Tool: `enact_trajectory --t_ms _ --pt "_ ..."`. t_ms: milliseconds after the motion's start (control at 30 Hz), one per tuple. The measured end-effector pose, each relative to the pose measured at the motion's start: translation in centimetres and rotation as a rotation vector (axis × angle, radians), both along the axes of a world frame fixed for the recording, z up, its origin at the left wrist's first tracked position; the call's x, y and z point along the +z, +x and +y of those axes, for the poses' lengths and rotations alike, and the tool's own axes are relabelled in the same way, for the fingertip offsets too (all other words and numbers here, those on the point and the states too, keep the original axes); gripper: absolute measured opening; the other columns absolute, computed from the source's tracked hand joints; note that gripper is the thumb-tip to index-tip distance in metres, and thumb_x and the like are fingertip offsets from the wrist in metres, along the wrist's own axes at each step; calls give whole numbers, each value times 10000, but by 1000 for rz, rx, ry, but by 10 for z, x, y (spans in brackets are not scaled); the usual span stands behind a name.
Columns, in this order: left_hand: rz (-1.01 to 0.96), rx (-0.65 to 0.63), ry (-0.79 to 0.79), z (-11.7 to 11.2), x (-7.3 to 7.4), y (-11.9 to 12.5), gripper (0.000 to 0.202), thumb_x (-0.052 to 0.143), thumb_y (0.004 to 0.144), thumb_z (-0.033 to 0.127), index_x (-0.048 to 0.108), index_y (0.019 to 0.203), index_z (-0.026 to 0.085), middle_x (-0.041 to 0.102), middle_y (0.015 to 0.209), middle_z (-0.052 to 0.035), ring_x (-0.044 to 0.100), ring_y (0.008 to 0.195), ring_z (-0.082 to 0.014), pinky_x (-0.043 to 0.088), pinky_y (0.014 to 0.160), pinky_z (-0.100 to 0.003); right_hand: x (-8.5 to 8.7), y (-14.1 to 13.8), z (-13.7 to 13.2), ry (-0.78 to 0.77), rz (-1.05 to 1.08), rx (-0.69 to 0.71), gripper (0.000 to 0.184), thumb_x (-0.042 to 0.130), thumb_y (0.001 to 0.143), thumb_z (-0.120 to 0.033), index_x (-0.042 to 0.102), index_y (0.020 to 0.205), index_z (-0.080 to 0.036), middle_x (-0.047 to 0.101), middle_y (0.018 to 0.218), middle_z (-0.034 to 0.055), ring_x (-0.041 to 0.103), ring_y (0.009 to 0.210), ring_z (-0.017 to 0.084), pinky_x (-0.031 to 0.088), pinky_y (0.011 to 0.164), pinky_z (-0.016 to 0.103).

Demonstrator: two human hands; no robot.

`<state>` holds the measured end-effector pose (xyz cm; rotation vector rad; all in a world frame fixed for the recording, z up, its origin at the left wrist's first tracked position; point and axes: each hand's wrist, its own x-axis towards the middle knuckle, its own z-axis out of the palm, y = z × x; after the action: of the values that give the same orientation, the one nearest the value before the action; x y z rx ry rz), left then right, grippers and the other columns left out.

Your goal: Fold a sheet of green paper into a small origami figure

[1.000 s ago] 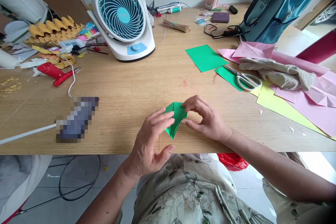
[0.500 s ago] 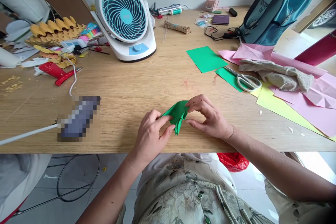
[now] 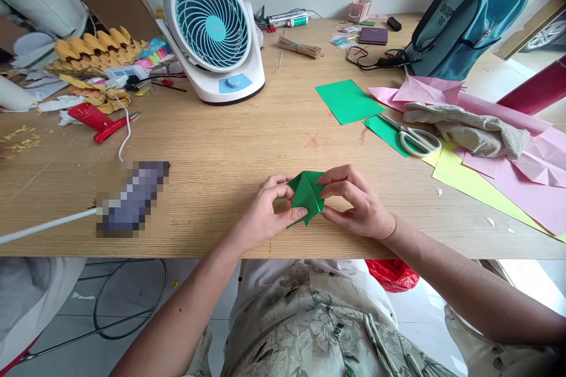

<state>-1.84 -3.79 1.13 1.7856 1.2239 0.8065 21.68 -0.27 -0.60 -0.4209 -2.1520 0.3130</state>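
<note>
A folded piece of green paper [image 3: 307,194] lies near the front edge of the wooden table [image 3: 212,153]. My left hand [image 3: 265,215] pinches its left side between thumb and fingers. My right hand [image 3: 356,203] grips its right side, with the fingertips on the top corner and the thumb below. Both hands rest low on the table with the paper between them.
A white and teal fan [image 3: 214,32] stands at the back. Flat green sheets [image 3: 347,100], scissors [image 3: 413,138], a beige cloth [image 3: 471,129], pink [image 3: 530,182] and yellow paper [image 3: 464,174] lie to the right. A teal bag [image 3: 455,23] is far right; a red glue gun [image 3: 95,121] and yellow paper shapes [image 3: 95,47] are on the left.
My left hand has gone from spread over the paper to pinching its left side. The paper was lifted and turned, and lies flatter between both hands now.
</note>
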Motion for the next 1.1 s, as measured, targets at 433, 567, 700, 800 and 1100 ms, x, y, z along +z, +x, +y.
enact_trajectory --t_ms 433,567,700,800,1100 --pt "156 59 159 16 38 2 219 604 957 319 556 778 200 609 669 49 577 580 -98 406 564 -230 3 6 1 -149 -136 -11 66 611 953 -156 599 984 -213 606 998 81 624 909 199 559 772 358" --pt "-58 37 41 29 27 17 167 615 954 322 539 863 204 617 651 56 636 567 -101 459 551 -200 0 20 3 -229 -109 -40 127 581 945 -102 578 969 -227 670 1034 70 667 878 177 559 747 328" --pt "-249 -60 -78 33 30 23 308 583 975 500 576 1003 194 690 793 -9 693 669 -143 508 539 -212 -4 27 2 -248 -64 -48 135 631 936 -145 576 1020 -235 663 1068 76 655 984 210 545 838 372" --pt "-233 -105 -31 31 33 19 430 449 1027 562 604 1160 183 729 1020 -83 726 909 -188 552 657 -247 -7 26 -1 -390 11 -83 311 764 875 -288 558 1104 -247 614 1061 66 619 994 228 534 853 391" --pt "160 -116 245 32 6 25 488 669 881 194 549 1354 189 651 1377 -129 623 1274 -259 493 1085 -412 -13 21 4 -877 344 -104 346 776 853 -432 546 1035 -248 506 961 4 503 829 149 450 693 282"
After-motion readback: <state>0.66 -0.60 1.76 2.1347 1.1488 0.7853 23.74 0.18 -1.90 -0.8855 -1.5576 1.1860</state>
